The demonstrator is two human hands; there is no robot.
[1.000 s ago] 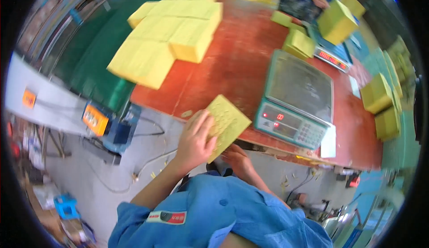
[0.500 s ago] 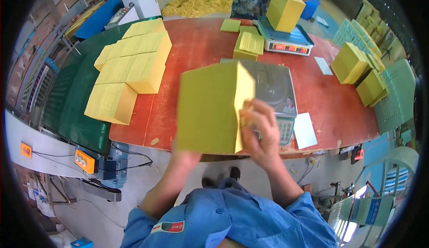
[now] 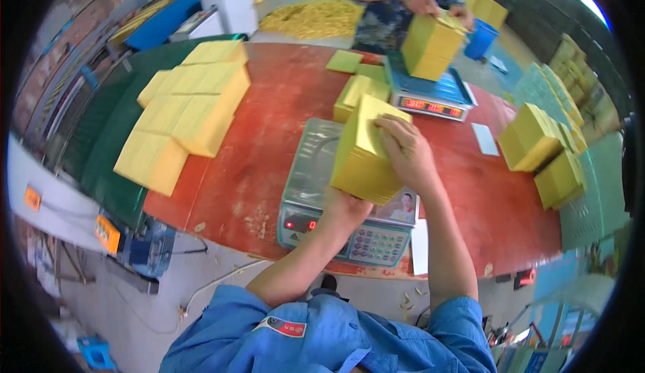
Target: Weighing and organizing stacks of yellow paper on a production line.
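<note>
A thick stack of yellow paper is held tilted between my two hands above the near scale. My left hand supports it from below at its near end, the fingers partly hidden beneath it. My right hand presses on its top right side with bent fingers. Under the stack is the near scale, with a metal pan, a keypad and a lit red display. Whether the stack touches the pan I cannot tell. Just beyond lie shorter yellow paper stacks.
Several yellow blocks stand in rows at the left by a green belt. Across the red table, a co-worker's hands touch a tall yellow stack on another scale. More stacks stand right, near a white card.
The yellow paper stack has moved right and away from me, over the scale, and turned to a tilt. My right hand has shifted from its side to its top. The view has turned.
</note>
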